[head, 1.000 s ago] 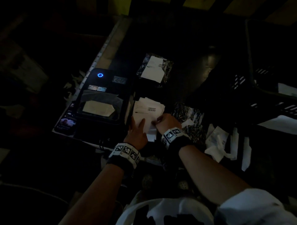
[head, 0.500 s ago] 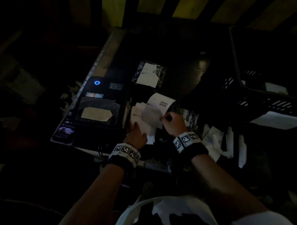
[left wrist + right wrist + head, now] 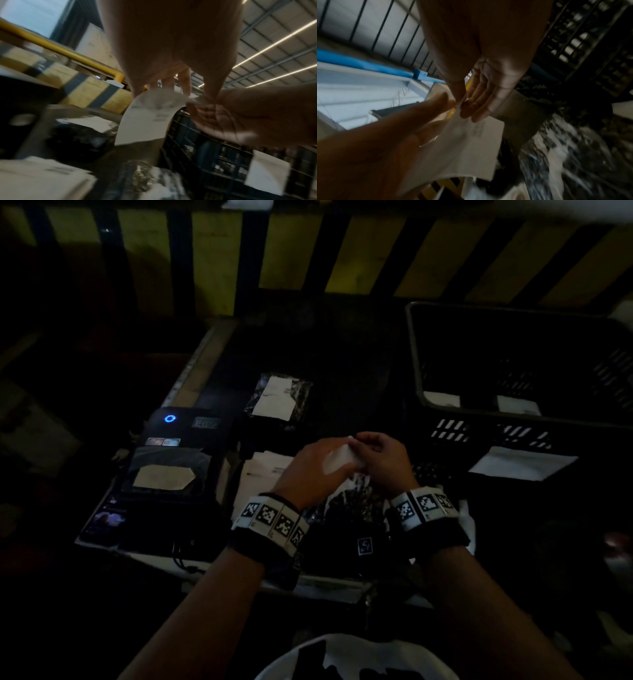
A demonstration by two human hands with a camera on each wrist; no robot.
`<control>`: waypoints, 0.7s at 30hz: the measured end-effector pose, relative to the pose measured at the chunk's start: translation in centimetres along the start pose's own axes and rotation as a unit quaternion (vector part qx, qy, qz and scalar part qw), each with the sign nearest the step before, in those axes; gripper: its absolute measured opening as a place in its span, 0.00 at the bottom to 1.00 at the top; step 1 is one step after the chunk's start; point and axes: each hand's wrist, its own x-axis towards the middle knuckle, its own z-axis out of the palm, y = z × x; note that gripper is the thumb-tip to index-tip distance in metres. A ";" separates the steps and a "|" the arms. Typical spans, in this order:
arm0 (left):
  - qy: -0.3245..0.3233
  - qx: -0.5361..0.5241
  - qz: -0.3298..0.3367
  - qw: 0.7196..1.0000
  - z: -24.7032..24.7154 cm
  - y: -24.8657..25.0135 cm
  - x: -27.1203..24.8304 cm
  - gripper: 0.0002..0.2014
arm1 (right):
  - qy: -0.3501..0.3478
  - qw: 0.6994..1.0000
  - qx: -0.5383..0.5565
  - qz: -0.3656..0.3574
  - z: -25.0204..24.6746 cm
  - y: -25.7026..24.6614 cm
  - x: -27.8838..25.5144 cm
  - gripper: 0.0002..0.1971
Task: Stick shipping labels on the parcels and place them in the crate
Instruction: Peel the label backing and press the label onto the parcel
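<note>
I hold one white shipping label [image 3: 337, 462] in the air between both hands, above a black-and-white patterned parcel [image 3: 352, 501] on the table. My left hand [image 3: 318, 460] pinches the label's upper edge. My right hand [image 3: 376, 453] pinches its corner. In the left wrist view the label [image 3: 147, 121] curls down from my left fingers [image 3: 186, 83], with the right hand [image 3: 240, 115] at its corner. The right wrist view shows the label [image 3: 471, 148] between both hands. A second parcel [image 3: 277, 398], bearing a label, lies farther back. The black crate [image 3: 414, 354] stands to the right.
A stack of loose labels [image 3: 263, 474] lies left of the hands, beside a black label printer [image 3: 171, 467] with a blue light. White label backings [image 3: 520, 463] lie in front of the crate. Labelled parcels [image 3: 517, 405] lie inside the crate. A yellow-and-black striped barrier stands behind the table.
My right hand lifted one label off the stack and carried it up and to the right. My left hand left the stack and joined it on the label.
</note>
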 end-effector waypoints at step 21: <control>0.025 -0.021 0.064 0.997 3.4 3.7 1.1 0.16 | -0.069 0.976 0.194 0.074 -6.2 -0.5 -2.3 0.07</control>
